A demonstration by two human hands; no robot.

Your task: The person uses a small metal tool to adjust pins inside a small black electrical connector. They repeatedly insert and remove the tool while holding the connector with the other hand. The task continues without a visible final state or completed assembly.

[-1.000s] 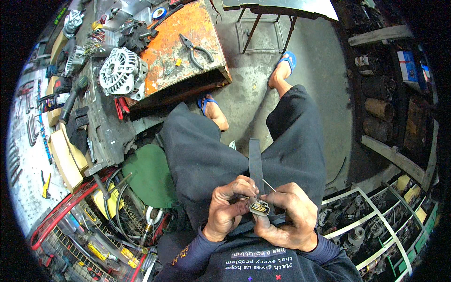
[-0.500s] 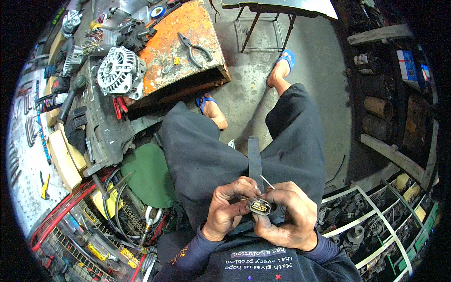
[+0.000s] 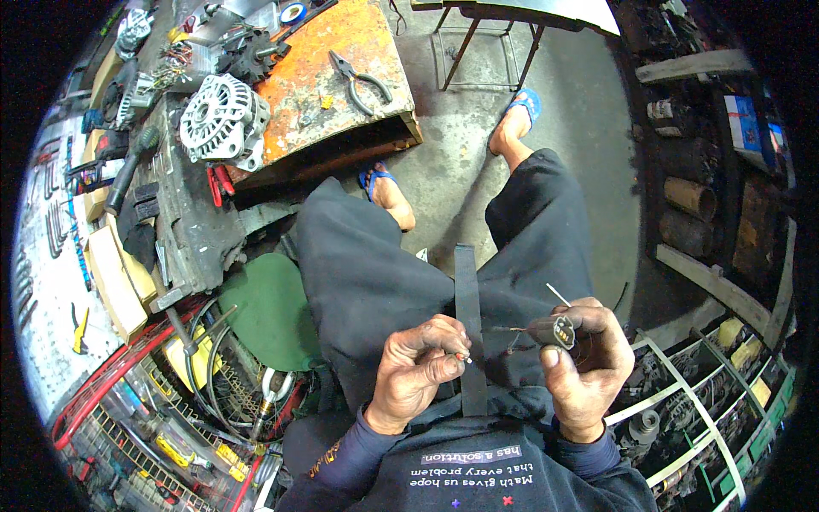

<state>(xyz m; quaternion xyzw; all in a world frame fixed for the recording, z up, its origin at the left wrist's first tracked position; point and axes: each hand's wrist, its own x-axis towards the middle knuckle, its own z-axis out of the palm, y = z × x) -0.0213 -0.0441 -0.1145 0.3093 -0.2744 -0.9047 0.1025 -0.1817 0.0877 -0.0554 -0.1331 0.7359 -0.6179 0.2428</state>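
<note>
My right hand [image 3: 595, 363] holds a dark electrical connector [image 3: 553, 331] between thumb and fingers, its open end with metal contacts in sight. Thin wires [image 3: 514, 329] stick out from the connector's left side. A slim pale rod [image 3: 558, 295] juts up beside the right fingers; how it is held is hidden. My left hand [image 3: 415, 367] is closed in a pinch on a tiny piece with a reddish and white tip [image 3: 465, 357], too small to name. The two hands are apart, above my lap and a dark hanging strap [image 3: 469, 299].
At the upper left, long-nose pliers [image 3: 358, 84] lie on a worn orange cabinet [image 3: 303, 90], next to a silver alternator [image 3: 223, 124]. A green round seat [image 3: 271, 311] and a tool-filled wire basket [image 3: 171, 418] are at left. A metal rack of parts [image 3: 695, 410] stands at right.
My hands have moved apart, the right one going right and slightly up with the connector and rod. Loose wires now show at the connector. The left hand keeps a small piece in its pinch.
</note>
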